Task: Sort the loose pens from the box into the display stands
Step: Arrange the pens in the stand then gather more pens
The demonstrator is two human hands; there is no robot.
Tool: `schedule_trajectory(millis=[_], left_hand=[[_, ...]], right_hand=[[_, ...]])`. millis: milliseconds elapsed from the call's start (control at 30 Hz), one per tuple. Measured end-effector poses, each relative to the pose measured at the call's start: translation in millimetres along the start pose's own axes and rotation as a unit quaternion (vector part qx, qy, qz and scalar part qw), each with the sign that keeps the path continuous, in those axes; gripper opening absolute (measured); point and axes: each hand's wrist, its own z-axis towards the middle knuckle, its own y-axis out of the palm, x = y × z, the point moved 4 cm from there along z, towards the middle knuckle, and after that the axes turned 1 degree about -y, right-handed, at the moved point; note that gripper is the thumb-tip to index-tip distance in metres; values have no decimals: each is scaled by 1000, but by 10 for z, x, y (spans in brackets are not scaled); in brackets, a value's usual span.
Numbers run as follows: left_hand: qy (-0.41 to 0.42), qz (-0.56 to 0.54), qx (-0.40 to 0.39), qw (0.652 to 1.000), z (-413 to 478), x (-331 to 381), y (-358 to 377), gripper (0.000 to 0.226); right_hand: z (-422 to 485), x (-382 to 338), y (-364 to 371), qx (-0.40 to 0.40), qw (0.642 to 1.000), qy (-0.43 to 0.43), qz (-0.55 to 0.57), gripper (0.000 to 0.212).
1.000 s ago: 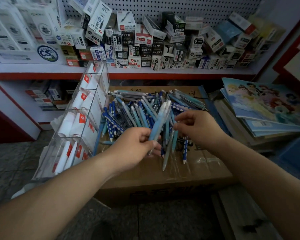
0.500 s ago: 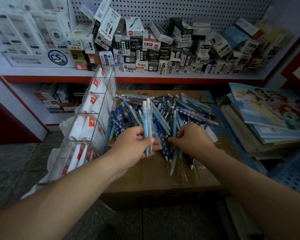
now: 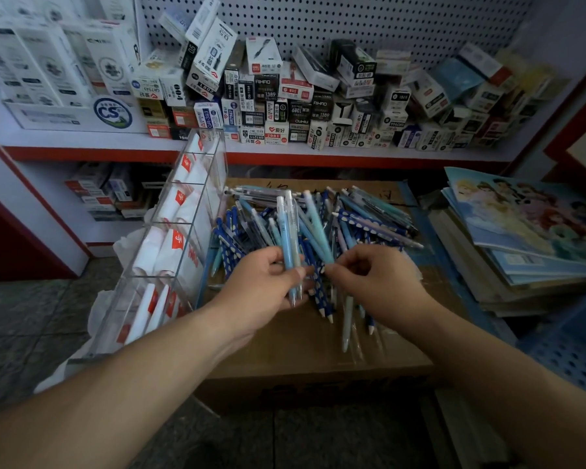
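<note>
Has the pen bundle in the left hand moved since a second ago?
Yes. The pen bundle swung leftward to upright, and its tops are nearer the acrylic stand.

Front of brown cardboard box point(image 3: 301, 362) bare and free, blue pens point(image 3: 369, 220) heaped behind, clear acrylic display stand point(image 3: 180, 228) close left, picture books point(image 3: 528, 238) stacked right

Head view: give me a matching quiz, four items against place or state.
1 left hand
2 right hand
3 stand
4 books

a right of box
b pinches teal pen
c grips pale pens
d left of box, holds white packs

Pairs: 1-c; 2-b; 3-d; 4-a
</note>
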Motion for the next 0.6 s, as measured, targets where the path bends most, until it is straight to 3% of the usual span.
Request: schedule_trajectory(millis=[167, 333, 467, 600], left_hand=[[-5, -36, -34, 999, -13, 2, 95, 30], [-30, -54, -30, 998, -45, -18, 70, 26], [-34, -1, 2, 999, -29, -48, 24, 29], [-34, 14, 11, 999, -25, -56, 17, 29]], right_hand=[[-164, -103, 124, -12, 997, -45, 61, 11], [-213, -46, 87, -51, 996, -79, 8, 9], [-176, 221, -19, -39, 990, 1, -136, 22], [-243, 343, 27, -26, 977, 54, -206, 29]])
